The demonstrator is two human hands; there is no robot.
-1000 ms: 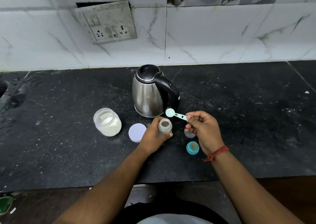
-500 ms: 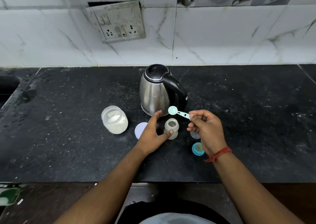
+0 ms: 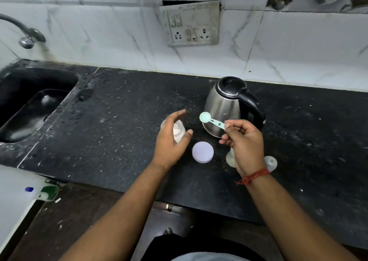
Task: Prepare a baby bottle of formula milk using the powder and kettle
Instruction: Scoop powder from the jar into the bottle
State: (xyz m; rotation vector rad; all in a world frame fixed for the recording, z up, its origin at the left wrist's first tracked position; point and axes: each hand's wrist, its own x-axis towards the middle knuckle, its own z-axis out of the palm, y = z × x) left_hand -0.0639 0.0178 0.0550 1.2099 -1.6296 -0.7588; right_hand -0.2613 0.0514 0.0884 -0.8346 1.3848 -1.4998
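Note:
The open powder jar (image 3: 178,129), with white powder inside, stands on the black counter (image 3: 119,125). My left hand (image 3: 171,139) is spread around the jar from the near side, fingers fairly straight; I cannot tell if it touches. My right hand (image 3: 246,143) pinches the handle of a pale green scoop (image 3: 205,118), whose empty bowl hovers in front of the steel kettle (image 3: 224,105). The baby bottle (image 3: 230,159) is mostly hidden under my right hand. The jar's round white lid (image 3: 202,152) lies flat between my hands.
A clear bottle cap (image 3: 272,162) lies right of my right wrist. A sink (image 3: 29,109) with a tap (image 3: 26,37) is at the left end. A wall socket (image 3: 191,24) sits above the kettle. A white surface (image 3: 12,197) juts in at lower left.
My left hand has let go of the baby bottle and moved left to the powder jar. The right hand still holds the scoop. The view has swung left, showing the sink.

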